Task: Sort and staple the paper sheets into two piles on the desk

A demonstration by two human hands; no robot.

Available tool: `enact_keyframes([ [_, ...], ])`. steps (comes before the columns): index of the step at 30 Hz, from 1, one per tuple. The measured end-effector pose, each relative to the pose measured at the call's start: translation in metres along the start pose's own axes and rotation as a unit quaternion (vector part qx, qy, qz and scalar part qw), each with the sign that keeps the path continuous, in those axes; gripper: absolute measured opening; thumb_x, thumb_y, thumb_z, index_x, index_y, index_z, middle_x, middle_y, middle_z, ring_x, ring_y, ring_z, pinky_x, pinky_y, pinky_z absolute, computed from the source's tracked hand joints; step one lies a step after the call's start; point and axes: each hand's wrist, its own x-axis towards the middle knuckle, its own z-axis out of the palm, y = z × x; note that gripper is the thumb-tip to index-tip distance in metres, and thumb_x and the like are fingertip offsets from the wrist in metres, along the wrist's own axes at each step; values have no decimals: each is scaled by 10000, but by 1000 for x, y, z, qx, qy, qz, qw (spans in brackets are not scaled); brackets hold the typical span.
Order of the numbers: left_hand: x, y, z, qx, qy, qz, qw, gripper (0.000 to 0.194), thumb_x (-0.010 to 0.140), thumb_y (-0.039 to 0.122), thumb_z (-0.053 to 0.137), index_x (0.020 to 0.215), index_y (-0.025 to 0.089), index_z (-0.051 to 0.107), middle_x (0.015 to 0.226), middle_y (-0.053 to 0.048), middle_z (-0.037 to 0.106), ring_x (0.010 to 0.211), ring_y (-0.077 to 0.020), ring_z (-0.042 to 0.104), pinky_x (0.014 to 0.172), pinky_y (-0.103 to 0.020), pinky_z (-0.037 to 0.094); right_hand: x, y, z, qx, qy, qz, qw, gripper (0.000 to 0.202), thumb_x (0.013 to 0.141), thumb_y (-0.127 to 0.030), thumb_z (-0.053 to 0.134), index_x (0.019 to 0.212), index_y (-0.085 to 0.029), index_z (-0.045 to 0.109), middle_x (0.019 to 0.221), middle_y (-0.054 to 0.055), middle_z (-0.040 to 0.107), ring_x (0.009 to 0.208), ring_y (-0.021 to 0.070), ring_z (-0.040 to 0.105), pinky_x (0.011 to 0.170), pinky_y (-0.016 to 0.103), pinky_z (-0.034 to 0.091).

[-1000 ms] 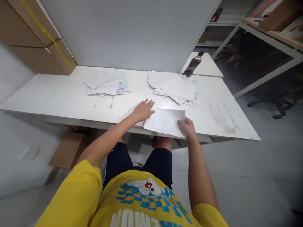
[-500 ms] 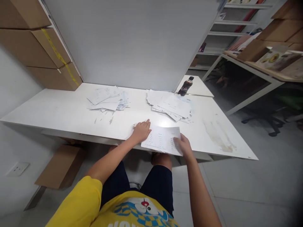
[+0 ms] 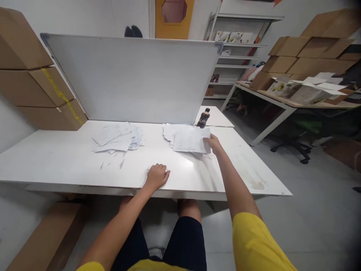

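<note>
My right hand [image 3: 213, 143] is closed on the right edge of a printed sheet of paper [image 3: 188, 141], thumb on top, fingers beneath. This sheet hangs over the right pile of papers [image 3: 168, 131] and covers much of it. Near the table's front edge my left hand [image 3: 156, 176] rests with curled fingers. Small dark bits show at its edges, but what lies under or in it is hidden. Farther left, a second loose pile of papers [image 3: 115, 138] lies spread on the white table [image 3: 67, 162].
A whiteboard [image 3: 129, 79] stands along the table's back edge. Behind the right pile is a dark drink bottle [image 3: 203, 119]. Cardboard boxes [image 3: 28, 88] are stacked at the left. A second table [image 3: 262, 94] with boxes and a shelf unit [image 3: 237, 67] stand at the right.
My right hand has carried the sheet forward from the table's front edge to over the right pile. My left hand no longer touches the sheet. The view has tipped up.
</note>
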Motion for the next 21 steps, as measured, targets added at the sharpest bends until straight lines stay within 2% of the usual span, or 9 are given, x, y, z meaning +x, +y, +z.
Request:
enact_keyframes([
  [3, -1, -3, 5, 5, 13, 9, 1000, 262, 937, 327, 429, 886, 156, 620, 843, -110, 654, 839, -257, 590, 715, -389, 403, 7, 2, 24, -22, 48, -8, 999, 482, 747, -255, 542, 1189, -61, 539, 1239, 214, 579, 1097, 256, 548, 936, 399, 420],
  [6, -1, -6, 11, 9, 28, 6, 1000, 261, 930, 329, 431, 872, 162, 624, 826, -114, 656, 825, -258, 592, 702, -389, 405, -27, 30, 45, -66, 120, -33, 990, 589, 773, -258, 480, 1328, -63, 453, 1510, 234, 314, 1391, 311, 267, 1114, 481, 225],
  [7, -1, -7, 13, 6, 32, 6, 999, 259, 929, 327, 432, 870, 164, 625, 818, -113, 656, 822, -256, 594, 700, -385, 405, -43, 42, 52, -124, 142, -56, 980, 570, 795, -272, 441, 1328, -72, 471, 1533, 216, 292, 1426, 317, 206, 1135, 495, 183],
  [10, 0, -8, 13, -5, 38, 9, 999, 240, 918, 320, 452, 861, 165, 627, 797, -107, 656, 821, -253, 602, 695, -372, 402, -86, 70, 66, -230, 127, -103, 959, 541, 843, -300, 361, 1323, -97, 508, 1551, 172, 295, 1456, 305, 149, 1144, 510, 180],
  [12, -2, -7, 10, -5, 34, 10, 999, 238, 912, 319, 462, 849, 161, 628, 797, -112, 659, 825, -256, 609, 698, -372, 404, -106, 78, 70, -272, 80, -120, 951, 559, 850, -294, 347, 1349, -90, 494, 1543, 164, 321, 1455, 292, 176, 1147, 490, 192],
  [16, -8, -1, 3, -5, 30, 15, 999, 273, 930, 330, 430, 905, 157, 640, 832, -117, 675, 836, -255, 617, 738, -392, 420, -126, 75, 72, -369, -13, -102, 924, 569, 875, -268, 328, 1388, -61, 462, 1540, 169, 332, 1451, 280, 220, 1157, 426, 171],
  [19, -11, -1, -1, -24, 56, 28, 998, 302, 938, 331, 425, 1060, 151, 635, 950, -127, 695, 928, -261, 620, 823, -415, 431, -136, 73, 73, -413, -26, -100, 905, 565, 927, -282, 254, 1416, -57, 426, 1555, 174, 300, 1455, 277, 212, 1163, 428, 141],
  [21, -8, -14, -7, -36, 77, 11, 996, 319, 939, 322, 428, 1122, 155, 628, 1039, -123, 698, 1001, -260, 613, 888, -415, 431, -140, 73, 75, -423, -31, -99, 900, 574, 941, -300, 228, 1430, -55, 403, 1557, 180, 292, 1456, 282, 213, 1166, 440, 128],
])
